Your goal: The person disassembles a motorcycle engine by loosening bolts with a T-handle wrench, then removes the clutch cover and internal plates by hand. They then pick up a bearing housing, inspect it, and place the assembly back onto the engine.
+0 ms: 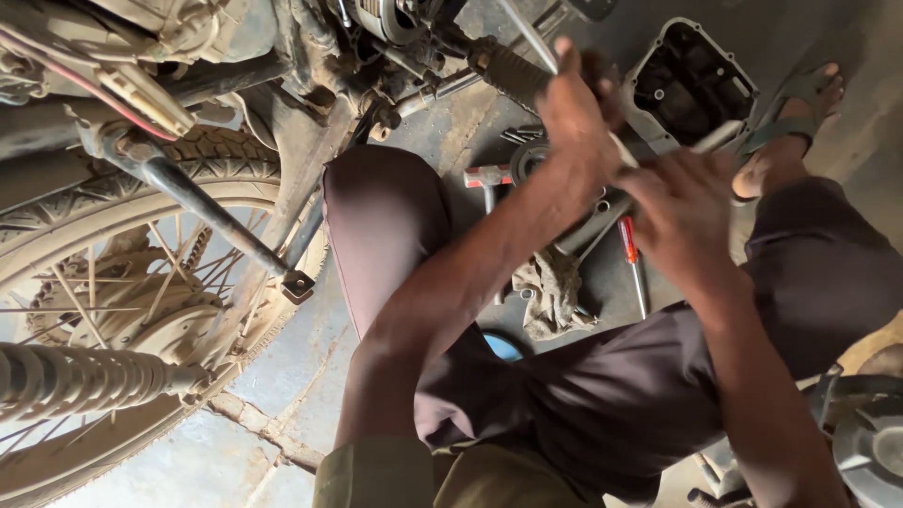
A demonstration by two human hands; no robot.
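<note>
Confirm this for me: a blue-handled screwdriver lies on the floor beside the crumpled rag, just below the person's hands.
Not quite: the screwdriver has a red handle, not blue, as the head view shows. The rest holds: it lies on the floor beside the crumpled rag, just below the left hand and right hand.

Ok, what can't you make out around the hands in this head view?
- Pale rod in the right hand: motion blur; kind unclear.
- What the left hand holds: its own back hides it.
- Red-handled screwdriver: top hidden behind the right hand.
- Engine cover: inside too dark.
- Motorcycle rear wheel: cut off by the left edge.
</note>
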